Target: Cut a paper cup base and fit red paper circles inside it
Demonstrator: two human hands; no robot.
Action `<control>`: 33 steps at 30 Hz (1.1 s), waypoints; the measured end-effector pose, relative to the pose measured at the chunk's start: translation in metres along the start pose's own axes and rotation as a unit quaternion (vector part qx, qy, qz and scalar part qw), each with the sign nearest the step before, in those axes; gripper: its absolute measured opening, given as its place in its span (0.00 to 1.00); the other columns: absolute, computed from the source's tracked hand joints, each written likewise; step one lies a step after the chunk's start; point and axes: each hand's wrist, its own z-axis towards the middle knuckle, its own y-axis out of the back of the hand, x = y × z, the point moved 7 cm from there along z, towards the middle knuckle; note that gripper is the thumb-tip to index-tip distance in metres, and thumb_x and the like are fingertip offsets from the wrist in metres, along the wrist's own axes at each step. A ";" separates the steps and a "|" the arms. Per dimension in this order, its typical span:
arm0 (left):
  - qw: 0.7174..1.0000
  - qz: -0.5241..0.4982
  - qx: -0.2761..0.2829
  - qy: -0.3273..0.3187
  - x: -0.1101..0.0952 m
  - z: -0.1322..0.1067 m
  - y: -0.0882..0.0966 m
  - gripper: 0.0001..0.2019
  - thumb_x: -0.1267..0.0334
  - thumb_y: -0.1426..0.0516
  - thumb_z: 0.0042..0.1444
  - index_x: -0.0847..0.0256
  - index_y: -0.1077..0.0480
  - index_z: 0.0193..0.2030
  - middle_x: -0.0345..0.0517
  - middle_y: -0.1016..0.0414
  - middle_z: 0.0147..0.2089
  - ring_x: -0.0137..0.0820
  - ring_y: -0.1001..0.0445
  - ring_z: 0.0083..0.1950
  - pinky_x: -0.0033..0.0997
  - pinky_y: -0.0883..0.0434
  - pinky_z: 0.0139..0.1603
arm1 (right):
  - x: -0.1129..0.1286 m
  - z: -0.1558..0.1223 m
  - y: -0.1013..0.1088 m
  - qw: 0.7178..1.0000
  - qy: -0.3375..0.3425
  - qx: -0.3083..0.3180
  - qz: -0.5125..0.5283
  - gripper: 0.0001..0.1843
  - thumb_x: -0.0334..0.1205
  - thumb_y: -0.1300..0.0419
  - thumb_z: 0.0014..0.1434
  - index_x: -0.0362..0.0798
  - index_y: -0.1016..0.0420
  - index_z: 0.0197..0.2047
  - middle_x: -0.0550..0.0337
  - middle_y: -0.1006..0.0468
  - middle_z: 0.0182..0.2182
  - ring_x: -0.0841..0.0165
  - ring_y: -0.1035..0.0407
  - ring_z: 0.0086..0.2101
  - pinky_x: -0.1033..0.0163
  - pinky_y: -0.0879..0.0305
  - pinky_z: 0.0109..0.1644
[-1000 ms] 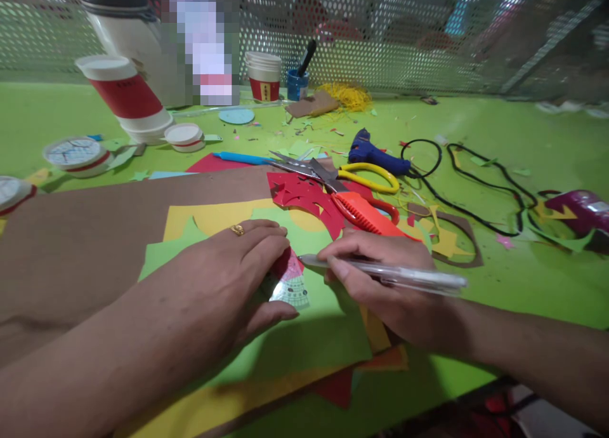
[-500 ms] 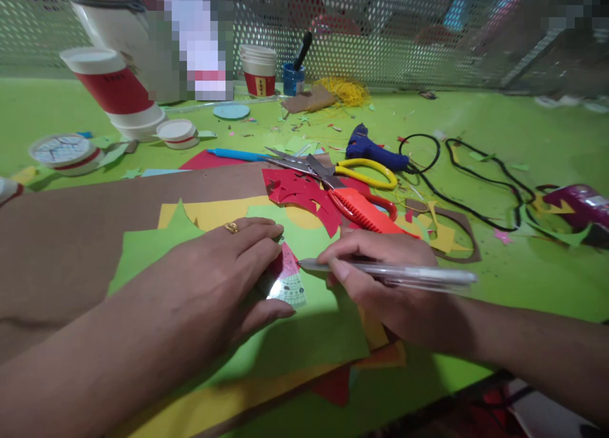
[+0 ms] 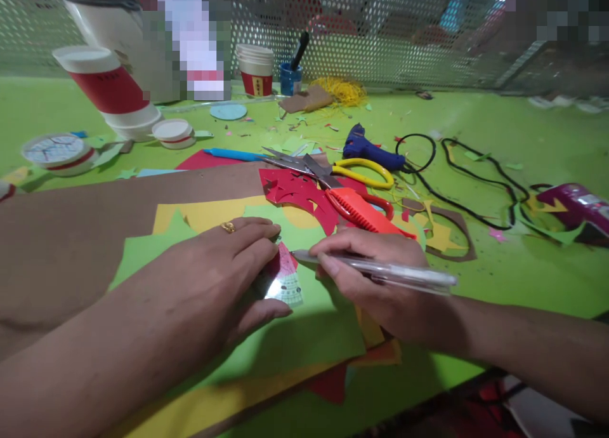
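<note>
My left hand (image 3: 223,273), with a gold ring on one finger, lies flat with fingers stretched out, pressing a small red and white printed piece (image 3: 285,279) onto a light green paper sheet (image 3: 304,336). My right hand (image 3: 375,279) is closed round a clear pen (image 3: 380,270), whose tip touches the edge of that small piece. The green sheet lies over yellow paper (image 3: 209,212) and a large brown sheet (image 3: 71,228).
Orange-handled scissors (image 3: 356,209) and yellow-handled scissors (image 3: 352,170) lie just beyond my hands on cut red paper (image 3: 295,190). A blue glue gun (image 3: 366,149) with black cord, paper cups (image 3: 257,70), a tape roll (image 3: 54,152) and a magenta object (image 3: 578,206) stand around. A perforated screen closes the back.
The green sheet and my hands shifted slightly left and toward me. The pen tip stayed against the small piece.
</note>
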 end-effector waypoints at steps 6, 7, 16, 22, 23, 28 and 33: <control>1.000 0.008 0.007 0.011 0.002 -0.001 -0.001 0.16 0.50 0.46 0.60 0.61 0.30 0.44 0.58 0.28 0.53 0.45 0.26 0.48 0.44 0.26 0.43 | 0.002 0.001 0.003 0.999 -0.020 0.003 0.030 0.07 0.30 0.42 0.59 0.46 0.22 0.36 0.63 0.20 0.30 0.73 0.28 0.29 0.70 0.33 0.33; 1.000 0.008 0.006 0.010 0.002 -0.001 -0.001 0.17 0.49 0.46 0.60 0.61 0.30 0.44 0.58 0.28 0.53 0.45 0.26 0.48 0.44 0.26 0.42 | 0.002 0.001 0.003 0.999 -0.028 0.002 0.037 0.07 0.30 0.42 0.59 0.46 0.22 0.36 0.63 0.20 0.30 0.73 0.28 0.28 0.70 0.33 0.32; 1.000 -0.001 0.003 0.000 0.003 -0.001 -0.003 0.16 0.50 0.46 0.60 0.61 0.31 0.43 0.59 0.29 0.54 0.47 0.27 0.51 0.47 0.26 0.46 | 0.000 0.001 0.003 0.997 -0.043 0.003 0.070 0.07 0.29 0.43 0.58 0.44 0.23 0.34 0.64 0.22 0.26 0.75 0.30 0.26 0.72 0.35 0.29; 1.000 0.001 0.010 0.011 0.006 -0.005 -0.006 0.15 0.50 0.46 0.60 0.58 0.35 0.46 0.57 0.31 0.57 0.46 0.27 0.52 0.45 0.26 0.43 | 0.000 0.001 0.003 0.996 -0.048 0.010 0.073 0.07 0.30 0.43 0.59 0.46 0.23 0.34 0.63 0.22 0.27 0.73 0.29 0.26 0.70 0.34 0.29; 1.000 0.001 0.013 0.014 0.007 -0.006 -0.007 0.15 0.49 0.46 0.60 0.57 0.35 0.46 0.57 0.31 0.58 0.46 0.27 0.52 0.45 0.27 0.44 | -0.001 0.001 0.004 0.995 -0.054 0.003 0.078 0.07 0.31 0.42 0.59 0.47 0.23 0.34 0.63 0.21 0.27 0.72 0.29 0.27 0.69 0.33 0.29; 1.000 -0.012 0.001 0.009 0.006 -0.005 -0.004 0.18 0.49 0.45 0.59 0.57 0.35 0.51 0.55 0.30 0.58 0.47 0.29 0.55 0.47 0.29 0.50 | -0.006 0.000 0.009 0.991 -0.073 -0.054 0.096 0.06 0.35 0.41 0.62 0.49 0.23 0.40 0.63 0.19 0.31 0.70 0.24 0.33 0.67 0.28 0.36; 0.998 -0.052 -0.003 0.021 0.007 -0.002 0.000 0.23 0.51 0.45 0.58 0.55 0.40 0.59 0.51 0.29 0.56 0.43 0.27 0.52 0.41 0.28 0.48 | 0.004 0.002 0.002 0.997 0.018 -0.009 0.081 0.11 0.35 0.43 0.65 0.48 0.25 0.50 0.60 0.19 0.43 0.71 0.24 0.41 0.65 0.30 0.46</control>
